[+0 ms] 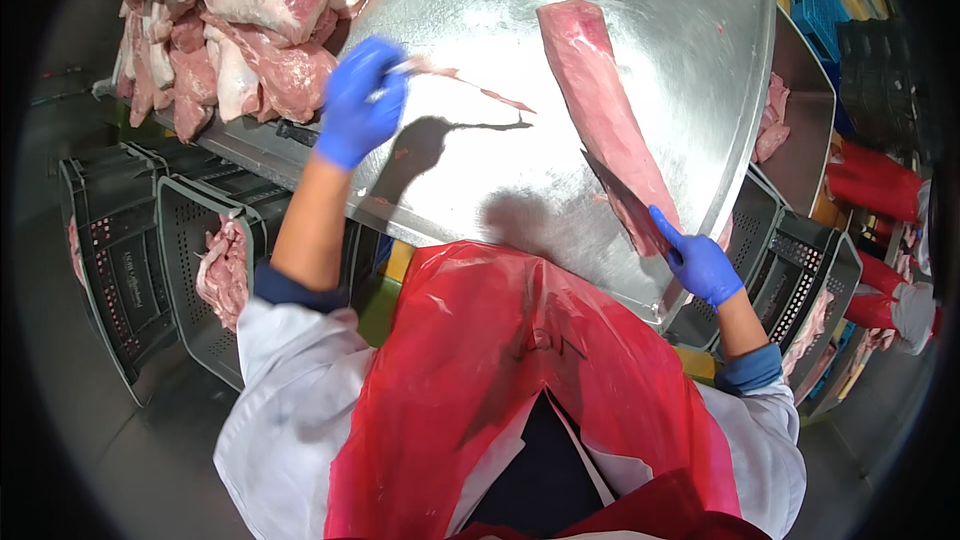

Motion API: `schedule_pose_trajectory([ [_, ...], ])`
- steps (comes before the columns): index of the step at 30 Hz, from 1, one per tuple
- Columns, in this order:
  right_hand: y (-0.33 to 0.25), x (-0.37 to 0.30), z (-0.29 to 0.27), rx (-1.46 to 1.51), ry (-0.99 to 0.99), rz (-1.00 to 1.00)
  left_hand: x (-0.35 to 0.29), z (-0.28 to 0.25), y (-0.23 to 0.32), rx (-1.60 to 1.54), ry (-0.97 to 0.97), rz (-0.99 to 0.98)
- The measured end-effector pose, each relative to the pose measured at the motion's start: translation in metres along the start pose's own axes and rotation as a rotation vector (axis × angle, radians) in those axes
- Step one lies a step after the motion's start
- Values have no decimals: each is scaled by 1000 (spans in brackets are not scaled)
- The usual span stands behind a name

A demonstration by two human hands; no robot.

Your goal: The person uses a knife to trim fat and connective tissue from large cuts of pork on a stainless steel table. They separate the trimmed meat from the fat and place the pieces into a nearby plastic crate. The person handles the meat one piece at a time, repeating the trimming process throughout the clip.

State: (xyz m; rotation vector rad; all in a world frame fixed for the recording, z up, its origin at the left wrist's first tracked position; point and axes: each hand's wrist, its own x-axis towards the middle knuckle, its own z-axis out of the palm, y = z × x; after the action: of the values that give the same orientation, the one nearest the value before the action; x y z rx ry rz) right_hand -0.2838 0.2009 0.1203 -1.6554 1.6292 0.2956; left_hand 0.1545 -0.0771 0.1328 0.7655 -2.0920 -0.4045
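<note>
My left hand (360, 100), in a blue glove, pinches a thin strip of trimmed meat (470, 85) that hangs out to the right above the steel table (470, 170). A long pink pork loin (605, 115) lies lengthwise on the table's right part. My right hand (700, 262), also blue-gloved, grips a knife (625, 202) whose dark blade lies against the near end of the loin. A red plastic apron (500, 380) covers my front.
A heap of raw pork cuts (235, 20) fills the table's far left. Grey perforated crates (150, 240) stand lower left, one holding meat (225, 270). More grey crates (790, 270) and a steel tray with meat (775, 120) stand right. A person in red (880, 180) works at far right.
</note>
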Motion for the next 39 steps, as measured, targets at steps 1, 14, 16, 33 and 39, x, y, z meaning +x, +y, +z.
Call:
schedule_pose_trajectory([
  [1, 10, -11, 8, 79, 24, -52, -10, -30, 21, 115, 47, -18],
  [14, -31, 102, 92, 1691, 775, -141, -299, -458, 80, 1321, -515, -1411],
  [16, -35, 103, 88, 1728, 886, -71, -229, -356, 49, 1339, -392, -1031],
  [33, 84, 143, -4, 783, 1262, 196, 81, 232, -15, 445, -1255, -43],
  [39, 107, 166, -53, 746, 1095, 299, 16, 195, 36, 176, -1148, -544],
])
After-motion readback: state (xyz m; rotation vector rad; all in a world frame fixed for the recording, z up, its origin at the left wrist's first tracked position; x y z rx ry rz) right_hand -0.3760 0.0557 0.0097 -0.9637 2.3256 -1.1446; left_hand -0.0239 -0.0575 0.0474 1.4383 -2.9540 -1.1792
